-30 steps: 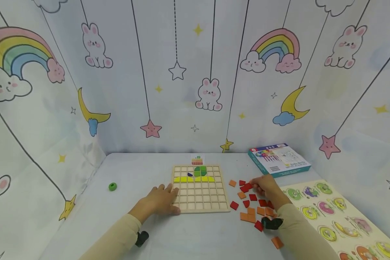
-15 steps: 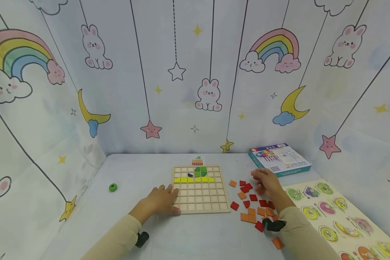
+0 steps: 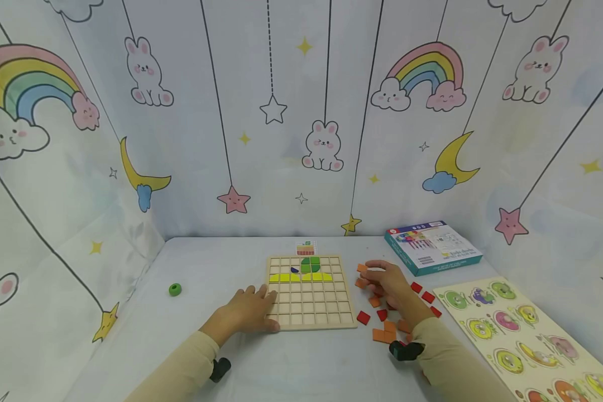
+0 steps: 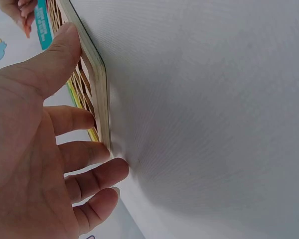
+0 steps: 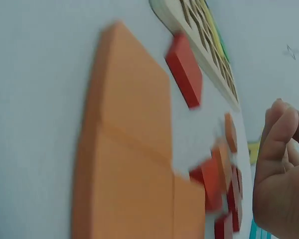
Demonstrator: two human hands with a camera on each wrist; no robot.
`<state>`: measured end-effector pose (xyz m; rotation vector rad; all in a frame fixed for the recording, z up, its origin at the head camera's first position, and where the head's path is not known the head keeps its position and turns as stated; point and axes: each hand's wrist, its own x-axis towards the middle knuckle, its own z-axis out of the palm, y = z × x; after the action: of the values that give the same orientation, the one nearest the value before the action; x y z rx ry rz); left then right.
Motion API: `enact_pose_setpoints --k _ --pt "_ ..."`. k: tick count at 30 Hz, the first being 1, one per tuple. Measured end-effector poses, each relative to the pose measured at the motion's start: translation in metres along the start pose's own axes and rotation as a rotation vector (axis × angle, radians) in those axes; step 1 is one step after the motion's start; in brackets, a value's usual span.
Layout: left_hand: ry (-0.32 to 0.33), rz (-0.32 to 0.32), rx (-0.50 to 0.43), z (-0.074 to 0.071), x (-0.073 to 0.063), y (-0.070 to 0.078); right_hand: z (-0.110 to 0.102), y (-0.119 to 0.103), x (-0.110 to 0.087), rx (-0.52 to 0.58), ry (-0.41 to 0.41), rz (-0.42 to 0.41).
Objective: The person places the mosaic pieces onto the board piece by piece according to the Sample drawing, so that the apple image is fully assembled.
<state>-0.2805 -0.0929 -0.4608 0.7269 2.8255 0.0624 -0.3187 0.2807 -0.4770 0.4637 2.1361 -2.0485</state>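
Observation:
A wooden grid board (image 3: 311, 305) lies flat on the white table. In its upper rows sit green pieces (image 3: 310, 264), a small dark blue piece (image 3: 294, 269) and a row of yellow pieces (image 3: 296, 277). My left hand (image 3: 247, 310) rests at the board's left edge, with thumb and fingers spread along the rim in the left wrist view. To the right of the board, my right hand (image 3: 391, 283) pinches an orange square tile (image 3: 362, 268) between thumb and fingertips. Loose orange tiles (image 3: 384, 333) and red tiles (image 3: 363, 317) lie under and around that hand, some hidden by it.
A small picture card (image 3: 306, 248) lies just behind the board. At the back right is a flat teal-edged box (image 3: 434, 248), with a fruit-picture sheet (image 3: 512, 335) in front of it. A green bead (image 3: 175, 289) sits on the left of the table.
My right hand has picked up an orange tile from among the loose tiles and moved left toward the board, uncovering red tiles on the right. The left hand has stayed put.

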Motion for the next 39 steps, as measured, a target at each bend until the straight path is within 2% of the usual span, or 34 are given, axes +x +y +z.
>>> enact_pose_setpoints --k 3,5,8,12,16,21,26,32,34,36,39 --pt "-0.004 -0.005 -0.01 0.0 -0.001 -0.001 0.023 0.001 0.0 -0.115 -0.057 -0.008" --pt "-0.011 -0.012 -0.019 -0.001 -0.001 -0.001 0.037 0.003 0.0 -0.221 -0.105 -0.048" --pt "-0.015 -0.013 -0.021 -0.001 -0.001 -0.001 0.056 0.005 -0.002 -0.385 -0.123 -0.1" --pt "-0.011 -0.007 -0.014 -0.001 0.0 0.001 0.07 0.008 -0.004 -0.548 -0.068 -0.163" --pt "-0.01 -0.006 -0.014 0.0 0.001 0.001 0.075 0.011 -0.004 -0.599 -0.029 -0.191" --pt "-0.018 -0.01 -0.02 -0.001 0.001 0.001 0.064 0.006 -0.008 -0.502 -0.013 -0.132" --pt "-0.025 -0.019 -0.023 0.0 0.002 0.001 0.023 0.001 -0.012 -0.322 -0.008 -0.068" --pt "-0.029 -0.019 -0.032 -0.002 0.001 0.001 -0.047 0.003 -0.022 0.096 0.027 0.04" --pt "-0.028 -0.021 -0.032 -0.002 0.0 0.001 -0.063 0.005 -0.027 0.194 0.04 0.079" --pt "-0.028 -0.022 -0.034 -0.003 -0.001 0.002 -0.073 0.009 -0.031 0.229 0.051 0.108" --pt "-0.024 -0.017 -0.039 -0.004 -0.002 0.003 -0.081 0.015 -0.036 0.159 0.079 0.104"
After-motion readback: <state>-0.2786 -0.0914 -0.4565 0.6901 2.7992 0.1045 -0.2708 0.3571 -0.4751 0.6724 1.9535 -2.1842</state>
